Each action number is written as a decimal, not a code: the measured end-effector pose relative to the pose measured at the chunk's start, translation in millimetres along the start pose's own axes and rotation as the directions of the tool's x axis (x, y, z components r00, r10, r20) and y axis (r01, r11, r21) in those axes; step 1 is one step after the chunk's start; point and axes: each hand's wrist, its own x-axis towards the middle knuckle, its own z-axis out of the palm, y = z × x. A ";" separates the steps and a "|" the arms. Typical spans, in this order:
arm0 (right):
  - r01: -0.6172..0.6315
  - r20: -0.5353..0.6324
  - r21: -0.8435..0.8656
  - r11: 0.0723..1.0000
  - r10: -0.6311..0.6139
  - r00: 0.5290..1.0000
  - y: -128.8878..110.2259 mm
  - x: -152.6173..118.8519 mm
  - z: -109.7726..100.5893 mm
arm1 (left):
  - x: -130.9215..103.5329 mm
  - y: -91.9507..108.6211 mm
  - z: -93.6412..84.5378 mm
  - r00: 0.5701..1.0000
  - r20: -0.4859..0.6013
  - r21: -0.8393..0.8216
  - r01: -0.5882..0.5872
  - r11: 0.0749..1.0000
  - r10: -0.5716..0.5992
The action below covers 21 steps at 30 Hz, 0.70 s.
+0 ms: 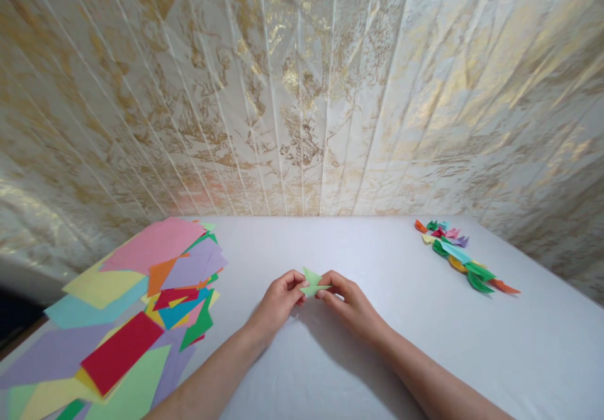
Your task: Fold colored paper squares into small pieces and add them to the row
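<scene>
A small piece of folded light green paper (311,279) is held up between both hands near the middle of the table. My left hand (283,297) pinches its left side with thumb and fingers. On the other side, my right hand (349,297) grips the paper's right edge between thumb and forefinger. One pointed flap stands upward and another point reaches toward the right fingers. Part of the paper is hidden behind the fingertips.
Loose coloured paper sheets, among them a red rectangle (123,352) and a pink sheet (155,244), overlap along the table's left side. Several small folded paper shapes (455,251) lie at the right rear. A gold-patterned curtain (302,93) hangs behind the white table (377,237).
</scene>
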 end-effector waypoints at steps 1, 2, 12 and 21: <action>-0.019 -0.004 0.026 0.999 0.019 1.000 2.2 0.3 1.0 | -0.6 0.5 0.4 1.000 0.002 0.012 -0.006 1.000 0.006; -0.035 -0.012 0.049 0.998 0.036 0.999 4.9 0.6 2.1 | -1.3 0.9 0.8 1.000 0.004 0.025 -0.014 1.000 0.014; -0.104 -0.087 0.029 0.994 0.106 0.991 15.4 3.3 5.0 | -2.1 -4.7 4.4 0.999 -0.013 0.155 -0.029 0.987 0.031; -0.127 -0.109 -0.046 0.991 0.121 0.987 9.9 3.2 4.3 | -4.6 -7.2 6.4 0.997 0.000 0.240 -0.080 0.967 0.083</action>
